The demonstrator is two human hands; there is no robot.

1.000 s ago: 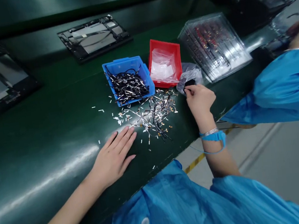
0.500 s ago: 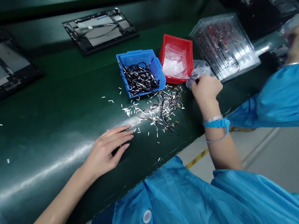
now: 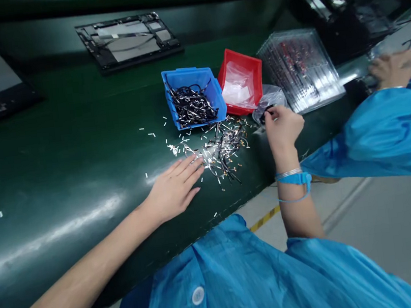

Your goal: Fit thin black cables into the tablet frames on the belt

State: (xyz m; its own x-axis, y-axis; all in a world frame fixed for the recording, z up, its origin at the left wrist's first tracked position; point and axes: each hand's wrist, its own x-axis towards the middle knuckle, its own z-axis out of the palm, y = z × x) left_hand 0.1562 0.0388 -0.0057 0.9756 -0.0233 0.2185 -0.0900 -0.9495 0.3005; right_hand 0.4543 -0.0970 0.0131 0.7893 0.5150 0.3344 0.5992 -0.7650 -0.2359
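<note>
My left hand [image 3: 175, 186] lies flat with fingers outstretched, its tips at the near-left edge of a loose pile of thin cables [image 3: 227, 146] mixed with small white strips [image 3: 174, 149]. To the right of the pile, my right hand [image 3: 284, 124] has its fingers pinched at a clear plastic bag [image 3: 273, 98]. Something dark shows at those fingertips, too small to make out. Behind the pile stands a blue bin [image 3: 216, 97] full of short black cables [image 3: 194, 106]. A red bin [image 3: 238, 61] beside it holds clear plastic and something white.
A stack of clear plastic trays [image 3: 302, 71] stands right of the bins. Opened tablet-like devices [image 3: 129, 41] lie along the back of the green bench [image 3: 77, 134]. At far right, a co-worker's hands [image 3: 392, 69] and blue sleeve [image 3: 378, 139] reach over the bench.
My left hand has slid right and slightly away from me, up to the cable pile. My right hand stays by the plastic bag, still pinched. The co-worker's hands have shifted left.
</note>
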